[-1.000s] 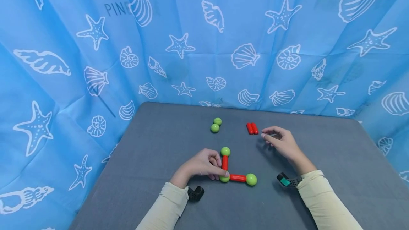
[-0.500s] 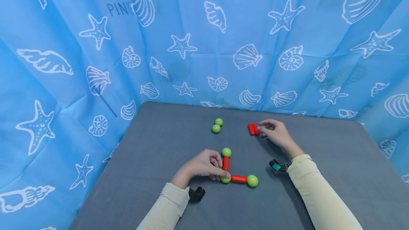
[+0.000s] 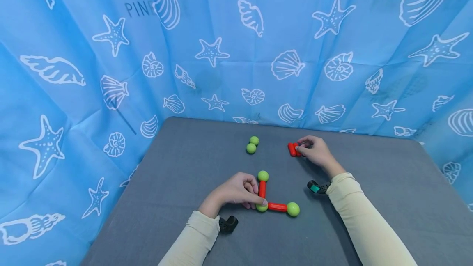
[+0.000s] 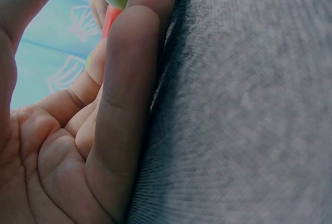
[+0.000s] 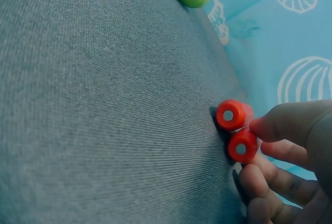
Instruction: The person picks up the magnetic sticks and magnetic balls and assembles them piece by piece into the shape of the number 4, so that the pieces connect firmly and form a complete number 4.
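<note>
My left hand (image 3: 234,190) pinches the green corner ball (image 3: 261,208) of an L-shaped build on the grey table. From that ball one red rod (image 3: 262,189) runs away to a green ball (image 3: 263,175), another red rod (image 3: 277,207) right to a green ball (image 3: 293,209). In the left wrist view, fingers (image 4: 127,79) lie low along the cloth, against green. Farther back, my right hand (image 3: 315,151) pinches the nearer of two loose red magnetic rods (image 5: 242,147), thumb above and fingers below. Its twin (image 5: 229,115) lies alongside; silvery discs show in their ends.
Two loose green balls (image 3: 251,148) sit together toward the back of the grey table (image 3: 192,155), left of the loose rods. A blue curtain (image 3: 229,73) with white shell prints hangs behind the table and along its left side.
My right hand has moved left to the pair of loose rods and now pinches the right-hand one. The left hand keeps its hold on the corner ball.
</note>
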Demonstrator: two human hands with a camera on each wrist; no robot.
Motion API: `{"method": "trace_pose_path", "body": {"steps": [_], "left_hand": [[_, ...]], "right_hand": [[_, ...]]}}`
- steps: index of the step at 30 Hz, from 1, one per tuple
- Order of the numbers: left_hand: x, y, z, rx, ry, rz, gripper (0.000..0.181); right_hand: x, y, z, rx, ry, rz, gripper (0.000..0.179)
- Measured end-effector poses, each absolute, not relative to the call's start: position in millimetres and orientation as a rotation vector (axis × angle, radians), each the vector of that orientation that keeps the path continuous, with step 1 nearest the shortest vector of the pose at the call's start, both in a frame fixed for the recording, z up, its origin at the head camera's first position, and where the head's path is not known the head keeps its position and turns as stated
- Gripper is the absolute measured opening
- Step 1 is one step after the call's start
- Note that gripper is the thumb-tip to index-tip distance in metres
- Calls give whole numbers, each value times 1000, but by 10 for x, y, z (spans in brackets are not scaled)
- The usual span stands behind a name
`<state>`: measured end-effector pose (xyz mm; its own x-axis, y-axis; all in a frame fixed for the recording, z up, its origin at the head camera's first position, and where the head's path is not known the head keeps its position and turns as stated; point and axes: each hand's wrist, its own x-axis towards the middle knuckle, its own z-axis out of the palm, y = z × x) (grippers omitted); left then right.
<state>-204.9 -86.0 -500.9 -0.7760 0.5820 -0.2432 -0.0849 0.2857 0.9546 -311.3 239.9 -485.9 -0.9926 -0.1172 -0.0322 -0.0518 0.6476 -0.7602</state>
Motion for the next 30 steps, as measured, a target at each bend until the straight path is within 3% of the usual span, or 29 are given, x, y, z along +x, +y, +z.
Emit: {"method": "trace_pose_path", "body": {"steps": [16, 30], "left_hand": [[-2052, -855, -4990, 425, 1983, 1520, 31], [-2066, -859, -5001, 431, 1966, 1532, 31]], "right_hand": [[-3063, 2451, -4823, -89, 2772, -1285, 35], [-2663, 2520, -4695, 18, 2606, -1655, 44]]}}
